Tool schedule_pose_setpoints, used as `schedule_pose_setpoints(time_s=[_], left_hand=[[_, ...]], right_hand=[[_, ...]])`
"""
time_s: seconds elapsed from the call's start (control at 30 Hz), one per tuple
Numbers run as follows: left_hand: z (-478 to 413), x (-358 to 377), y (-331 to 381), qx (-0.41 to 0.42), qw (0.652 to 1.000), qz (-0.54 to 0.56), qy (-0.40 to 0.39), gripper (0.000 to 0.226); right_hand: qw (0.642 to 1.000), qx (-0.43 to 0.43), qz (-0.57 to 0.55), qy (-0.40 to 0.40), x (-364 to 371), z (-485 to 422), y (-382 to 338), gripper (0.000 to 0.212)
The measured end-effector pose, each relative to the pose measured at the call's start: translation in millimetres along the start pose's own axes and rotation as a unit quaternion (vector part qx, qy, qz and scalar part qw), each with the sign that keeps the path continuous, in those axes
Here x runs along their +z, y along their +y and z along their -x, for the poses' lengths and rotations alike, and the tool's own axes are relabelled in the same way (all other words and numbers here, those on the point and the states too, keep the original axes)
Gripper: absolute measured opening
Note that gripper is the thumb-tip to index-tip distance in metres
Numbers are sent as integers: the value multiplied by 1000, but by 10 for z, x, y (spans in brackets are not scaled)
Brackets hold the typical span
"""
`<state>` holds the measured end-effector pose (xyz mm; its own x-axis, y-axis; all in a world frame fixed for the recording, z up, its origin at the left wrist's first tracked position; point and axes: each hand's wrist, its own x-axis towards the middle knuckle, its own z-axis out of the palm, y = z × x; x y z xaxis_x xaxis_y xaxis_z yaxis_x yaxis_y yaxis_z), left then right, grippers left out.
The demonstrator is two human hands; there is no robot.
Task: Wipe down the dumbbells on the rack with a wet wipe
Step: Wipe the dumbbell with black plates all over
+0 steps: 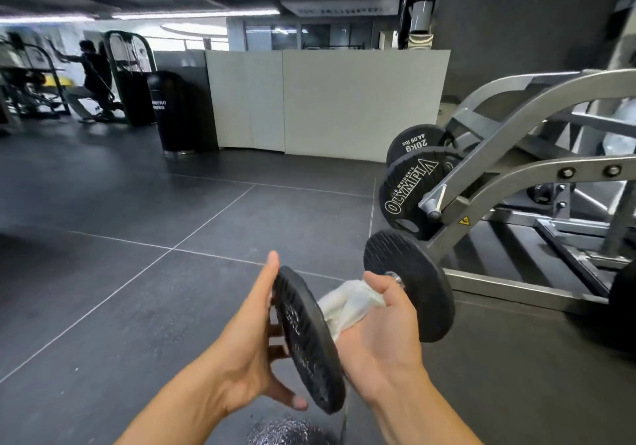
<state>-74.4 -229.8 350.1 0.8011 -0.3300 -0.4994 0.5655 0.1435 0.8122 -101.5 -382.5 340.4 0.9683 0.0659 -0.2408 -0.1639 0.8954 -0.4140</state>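
Above open floor (137, 272), hands (247, 341) cradle dumbbell (309, 348), wipe (347, 302) seemingly bar-wrapped.

I counted 2 hands: my left hand (253, 338) and my right hand (385, 334). Between them was 1 dumbbell (344, 320), and it carried 2 discs, a near disc (309, 341) and a far disc (413, 283). I had 1 wipe (347, 302). On the machine (516, 155) I counted 2 plates, the front plate (409, 197) and the back plate (418, 142). There was 1 bin (172, 114) by the partition. I saw 1 person (93, 80) far off on the left. There was 1 yellow warning sticker (464, 220) on the frame.
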Motion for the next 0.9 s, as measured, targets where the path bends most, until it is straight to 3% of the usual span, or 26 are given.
schedule_pose_setpoints(time_s=[0.1, 0.17, 0.23, 0.3, 0.33, 0.37, 0.4, 0.47, 0.5, 0.53, 0.57, 0.67, 0.77, 0.83, 0.9], left_hand=[[34, 94, -27, -3, 998, 60, -10, 78], [67, 146, -29, 23, 997, 66, -16, 75], [109, 221, -50, 100, 994, 23, -26, 69], [59, 239, -133, 251, 967, -46, 19, 60], [27, 190, -158, 346, 929, -122, 41, 59], [-10, 114, -148, 447, 865, -223, 50, 63], [-49, 40, -122, 545, 771, -325, 38, 70], [-108, -89, -69, 687, 546, -480, -3, 81], [-89, -119, -34, 717, 462, -522, -21, 83], [-67, -147, -13, 724, 431, -537, -31, 85], [-37, -169, 0, 714, 458, -527, -49, 90], [41, -188, -23, 603, 691, -395, -59, 92], [81, -128, 18, 424, 880, -213, 11, 77], [75, -65, 32, 294, 953, -77, -4, 64], [133, 3, 12, 207, 977, -45, -42, 62]], right_hand=[[1000, -14, -15, -20, 61, 62, -9, 24], [999, -11, -20, -37, 73, 87, -28, 27], [998, -2, 19, -61, 72, 100, -32, 41], [997, -3, 28, -78, 46, 67, -35, 47], [997, -10, 28, -71, 45, 58, -34, 46], [997, -15, 25, -68, 43, 39, -39, 47], [997, -12, 19, -71, 48, 36, -46, 49], [996, 4, 5, -89, 64, 49, -62, 59], [996, 7, 2, -89, 66, 55, -76, 64], [996, 13, -6, -94, 68, 65, -89, 68], [996, 13, -13, -90, 64, 60, -98, 67], [998, -12, -9, -69, 70, 17, -85, 63], [998, -18, 7, -61, 63, -29, -56, 61], [997, -30, 9, -76, 49, -38, -42, 44], [996, -45, 13, -78, 17, -60, -11, 37]])
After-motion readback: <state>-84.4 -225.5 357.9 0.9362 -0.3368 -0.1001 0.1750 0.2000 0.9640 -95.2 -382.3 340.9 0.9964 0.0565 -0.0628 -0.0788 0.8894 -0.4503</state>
